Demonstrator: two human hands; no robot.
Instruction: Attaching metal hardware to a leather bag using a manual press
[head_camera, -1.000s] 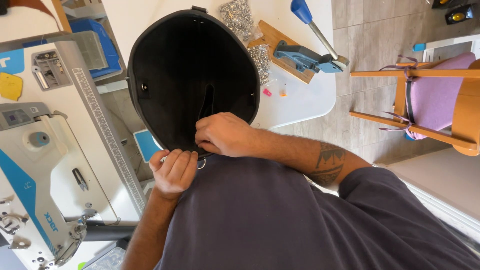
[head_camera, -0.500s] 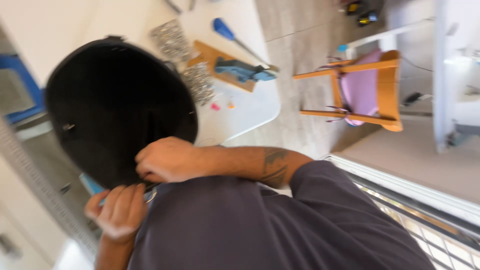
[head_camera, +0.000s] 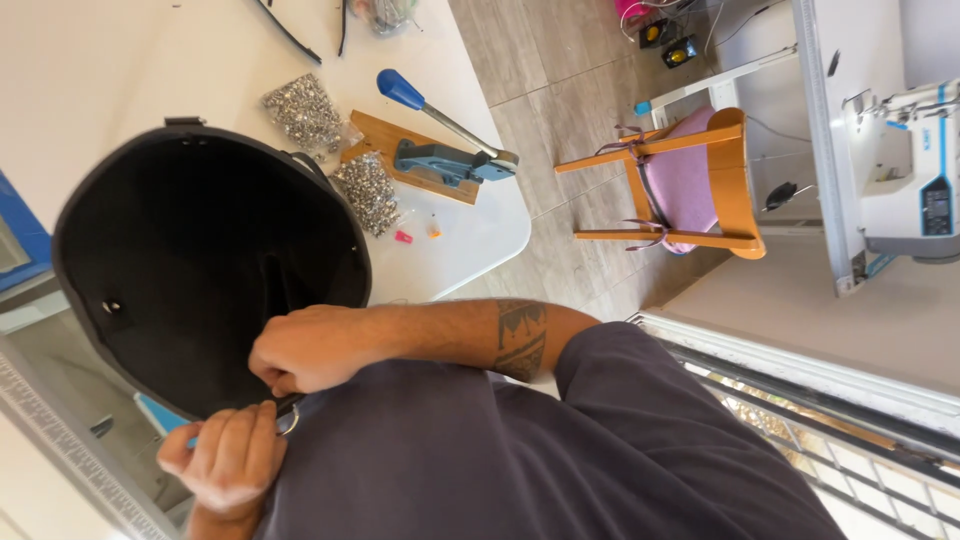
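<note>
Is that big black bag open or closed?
Open: the big black round bag gapes toward the camera, showing its dark inside; both hands grip its near rim.

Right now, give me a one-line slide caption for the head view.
Both hands, left hand and right hand, grip the near rim of a black bag by a white table.

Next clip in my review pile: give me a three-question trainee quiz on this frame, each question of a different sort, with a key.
1. True or false: both hands, right hand and left hand, are at the near rim of the black bag.
2. Multiple choice: what lies on the wooden board on the white table? A) scissors B) a blue-handled lever press C) a tape measure
3. Fill in: the wooden chair on the floor has a ____ seat cushion.

Key: 1 true; 2 B; 3 pink.
</note>
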